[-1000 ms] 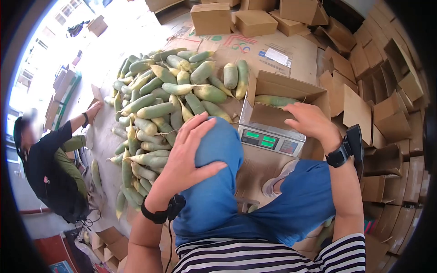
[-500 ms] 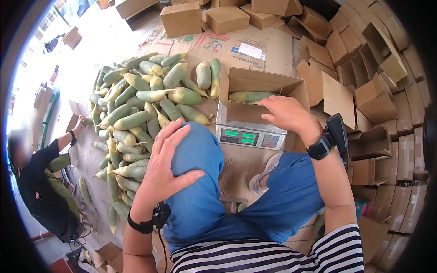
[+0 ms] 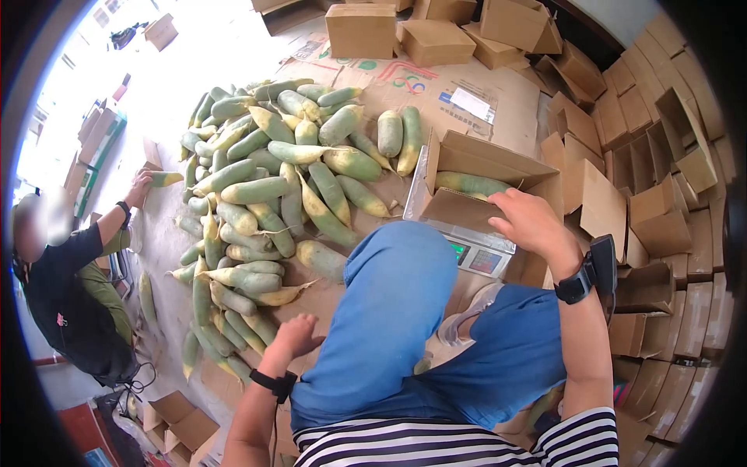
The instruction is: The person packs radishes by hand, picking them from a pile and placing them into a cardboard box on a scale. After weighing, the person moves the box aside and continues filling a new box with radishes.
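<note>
Beside the lower edge of the radish pile [image 3: 264, 191] is my left hand [image 3: 297, 336], empty, its fingers apart and slightly curled. My right hand [image 3: 529, 224] rests at the near right edge of an open cardboard box [image 3: 498, 159], fingers spread over the rim. Inside that box lies one green radish [image 3: 471, 184]. The box sits on a digital scale [image 3: 482, 255] with a lit green display, partly hidden by my raised knee. Two radishes stand apart from the pile, just left of the box.
At the left a co-worker [image 3: 74, 300] in dark clothing holds a radish [image 3: 165, 178]. Stacked cartons [image 3: 689, 311] line the right side, with open empty boxes in front of them. More boxes [image 3: 360, 31] stand at the back on flattened cardboard [image 3: 389, 76].
My left hand has left my knee and moved down beside the pile. The view has shifted, and my knee now covers part of the scale. The co-worker's hand now holds a radish away from the pile.
</note>
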A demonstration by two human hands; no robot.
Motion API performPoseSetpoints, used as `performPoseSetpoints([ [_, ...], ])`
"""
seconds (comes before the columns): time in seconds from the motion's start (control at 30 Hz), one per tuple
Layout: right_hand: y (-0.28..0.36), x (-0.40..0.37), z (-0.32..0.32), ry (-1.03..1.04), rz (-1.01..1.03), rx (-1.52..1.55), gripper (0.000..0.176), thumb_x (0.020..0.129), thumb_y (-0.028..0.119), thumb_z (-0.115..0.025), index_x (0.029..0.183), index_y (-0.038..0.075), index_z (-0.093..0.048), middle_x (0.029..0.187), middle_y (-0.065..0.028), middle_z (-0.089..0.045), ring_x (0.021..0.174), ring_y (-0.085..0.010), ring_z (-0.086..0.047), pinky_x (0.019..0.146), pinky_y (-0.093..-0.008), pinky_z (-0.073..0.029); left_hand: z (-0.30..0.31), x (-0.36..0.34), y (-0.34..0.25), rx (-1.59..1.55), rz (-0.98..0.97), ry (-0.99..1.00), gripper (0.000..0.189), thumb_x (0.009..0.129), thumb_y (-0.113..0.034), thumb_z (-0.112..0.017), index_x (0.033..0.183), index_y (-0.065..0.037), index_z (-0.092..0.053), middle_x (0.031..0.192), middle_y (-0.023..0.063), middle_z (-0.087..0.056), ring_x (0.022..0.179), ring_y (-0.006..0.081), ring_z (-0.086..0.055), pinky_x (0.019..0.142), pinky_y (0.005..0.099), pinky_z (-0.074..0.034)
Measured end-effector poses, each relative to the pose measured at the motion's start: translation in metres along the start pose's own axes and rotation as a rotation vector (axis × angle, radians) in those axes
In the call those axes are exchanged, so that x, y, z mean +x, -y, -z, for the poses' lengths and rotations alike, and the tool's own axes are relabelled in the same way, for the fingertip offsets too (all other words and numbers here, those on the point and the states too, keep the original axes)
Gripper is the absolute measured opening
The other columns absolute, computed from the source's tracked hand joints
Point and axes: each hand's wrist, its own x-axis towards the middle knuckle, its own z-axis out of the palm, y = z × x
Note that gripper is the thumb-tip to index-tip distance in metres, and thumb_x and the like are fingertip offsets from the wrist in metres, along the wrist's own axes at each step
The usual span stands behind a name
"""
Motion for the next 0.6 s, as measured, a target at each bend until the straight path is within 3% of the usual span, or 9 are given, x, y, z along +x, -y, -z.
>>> performPoseSetpoints([
  [0.07, -0.003, 0.002, -0.003, -0.029, 0.006, 0.004, 0.032, 0.085, 0.024, -0.063, 0.111, 0.005, -0.059, 0.097, -0.0164, -0.061, 0.092, -0.0362, -0.06, 0.08, -0.0448, -0.049, -0.05, 0.015, 0.024, -0.077, -0.099, -0.029, 0.048, 0.086, -0.039, -0.06, 0.12, -0.005, -0.054, 0.114, 0.019, -0.059, 0.108, 0.0364, -0.057, 0.091, 0.0445, -0.047],
  [0.13, -0.004, 0.002, -0.003, -0.036, 0.013, 0.0, 0.032, 0.085, 0.024, -0.063, 0.111, 0.005, -0.059, 0.097, -0.0162, -0.061, 0.092, -0.0363, -0.06, 0.08, -0.0447, -0.049, -0.06, 0.018, 0.03, -0.149, -0.201, -0.062, 0.045, 0.087, -0.036, -0.059, 0.118, -0.005, -0.054, 0.112, 0.0188, -0.06, 0.106, 0.0362, -0.058, 0.091, 0.0447, -0.047],
  [0.2, -0.004, 0.002, -0.004, -0.044, 0.012, -0.001, 0.031, 0.085, 0.024, -0.063, 0.111, 0.006, -0.06, 0.097, -0.016, -0.061, 0.092, -0.0363, -0.06, 0.08, -0.0446, -0.049, -0.052, 0.017, 0.022, -0.311, -0.198, -0.099, 0.039, 0.089, -0.031, -0.055, 0.117, -0.004, -0.054, 0.112, 0.019, -0.059, 0.107, 0.0361, -0.058, 0.091, 0.0448, -0.047],
  [0.33, -0.004, 0.002, -0.004, -0.047, 0.029, -0.014, 0.03, 0.085, 0.024, -0.063, 0.108, 0.006, -0.06, 0.096, -0.0159, -0.061, 0.092, -0.0356, -0.06, 0.079, -0.044, -0.049, -0.042, 0.017, 0.027, -0.331, -0.214, -0.072, 0.038, 0.089, -0.026, -0.054, 0.121, -0.004, -0.053, 0.12, 0.0207, -0.058, 0.111, 0.0366, -0.056, 0.091, 0.0435, -0.047],
  [0.4, -0.008, 0.0, -0.006, -0.045, 0.0, -0.023, 0.029, 0.085, 0.024, -0.063, 0.106, 0.005, -0.06, 0.096, -0.0158, -0.061, 0.092, -0.0352, -0.06, 0.079, -0.0439, -0.049, -0.048, 0.021, 0.029, -0.622, -0.414, -0.068, 0.043, 0.088, -0.024, -0.056, 0.126, -0.003, -0.053, 0.125, 0.0205, -0.057, 0.113, 0.0342, -0.056, 0.093, 0.0405, -0.047],
  [0.43, -0.012, 0.0, -0.011, -0.073, 0.043, -0.024, 0.027, 0.085, 0.024, -0.062, 0.104, 0.005, -0.06, 0.095, -0.0158, -0.061, 0.092, -0.035, -0.06, 0.079, -0.0439, -0.049, -0.021, -0.008, 0.002, -1.012, -0.131, 0.074, 0.046, 0.088, -0.023, -0.058, 0.129, -0.003, -0.052, 0.126, 0.0188, -0.058, 0.113, 0.0323, -0.057, 0.095, 0.039, -0.046],
  [0.47, -0.015, -0.002, -0.013, -0.1, 0.089, -0.026, 0.026, 0.085, 0.024, -0.062, 0.101, 0.004, -0.059, 0.094, -0.0158, -0.061, 0.092, -0.0347, -0.06, 0.078, -0.044, -0.049, -0.007, -0.017, -0.01, -1.168, -0.012, 0.129, 0.046, 0.088, -0.023, -0.058, 0.129, -0.003, -0.052, 0.126, 0.0185, -0.058, 0.113, 0.0318, -0.057, 0.095, 0.0387, -0.046],
  [0.6, -0.016, -0.006, -0.009, -0.092, 0.063, 0.029, 0.024, 0.085, 0.023, -0.063, 0.098, 0.003, -0.059, 0.093, -0.0157, -0.061, 0.092, -0.0347, -0.06, 0.078, -0.0443, -0.049, 0.012, -0.033, -0.024, -1.27, 0.176, 0.175, 0.045, 0.089, -0.023, -0.057, 0.129, -0.002, -0.052, 0.125, 0.0176, -0.059, 0.112, 0.0301, -0.058, 0.095, 0.0376, -0.046],
])
